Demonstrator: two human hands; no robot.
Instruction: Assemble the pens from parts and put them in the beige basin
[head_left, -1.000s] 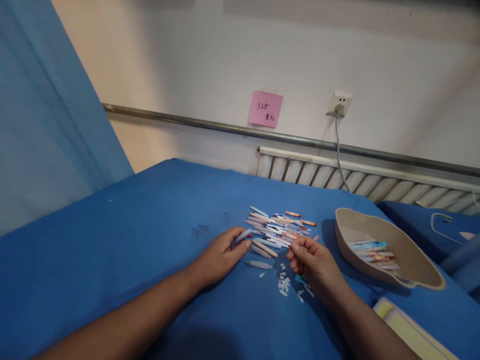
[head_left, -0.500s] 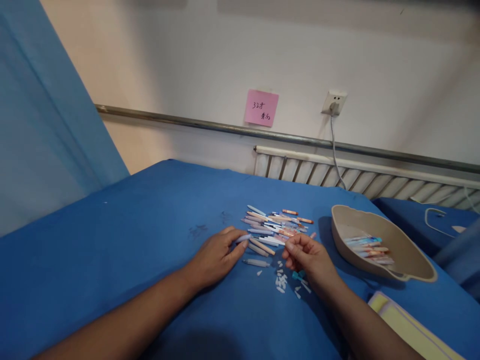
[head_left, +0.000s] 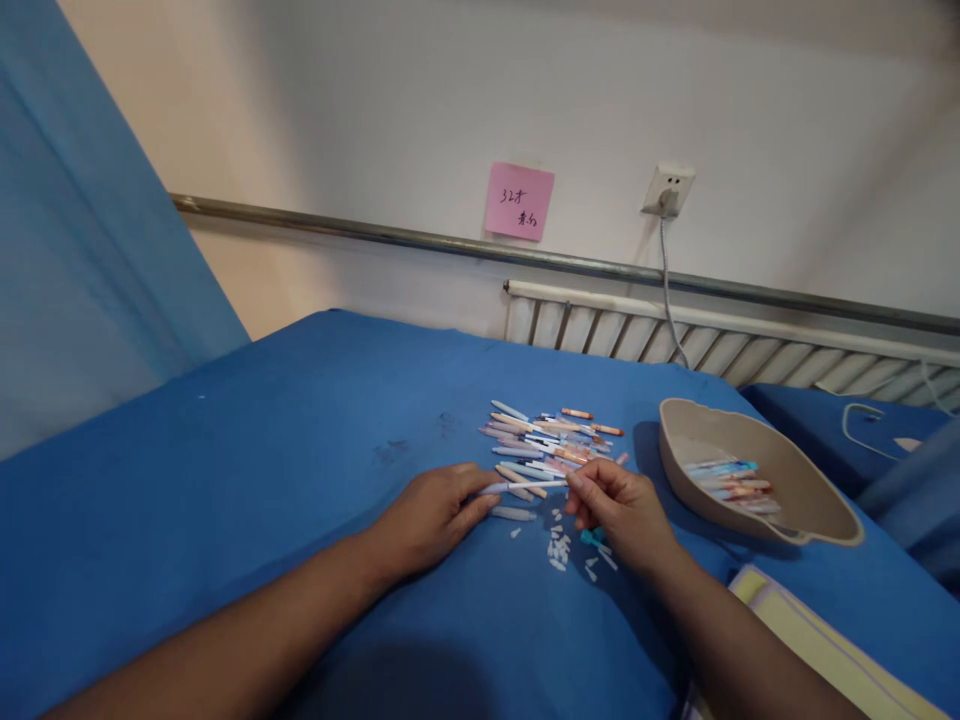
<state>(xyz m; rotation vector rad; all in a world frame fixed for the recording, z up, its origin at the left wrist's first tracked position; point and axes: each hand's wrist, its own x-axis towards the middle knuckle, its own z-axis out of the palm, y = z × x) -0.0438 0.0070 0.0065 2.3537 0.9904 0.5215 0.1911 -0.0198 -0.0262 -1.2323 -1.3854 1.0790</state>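
Between the thumb and fingers of my left hand (head_left: 435, 515) is a pale lavender pen barrel (head_left: 493, 489), held nearly level. My right hand (head_left: 619, 500) pinches the far end of a thin white pen refill (head_left: 538, 485). The refill's other end meets the barrel's opening; how deep it sits inside, I cannot tell. Just beyond both hands lies a loose pile of pen parts (head_left: 547, 440), with pastel barrels, refills and orange-printed pieces. A translucent barrel (head_left: 513, 513) lies near my left fingertips. Small white cone-shaped tips (head_left: 559, 548) are scattered in front, beside teal pieces (head_left: 592, 537) near my right hand.
A beige basin (head_left: 814, 495) holding several pens (head_left: 735, 485) stands to the right on the blue-covered surface (head_left: 285, 420). Yellow folded material (head_left: 817, 640) lies at the lower right. Behind are a metal rail (head_left: 390, 235), a radiator (head_left: 592, 325) and a plugged-in cord (head_left: 666, 285).
The barrel and refill have come into a straight line, level between my hands. Earlier the refill slanted down toward my right hand. The view has tilted slightly.
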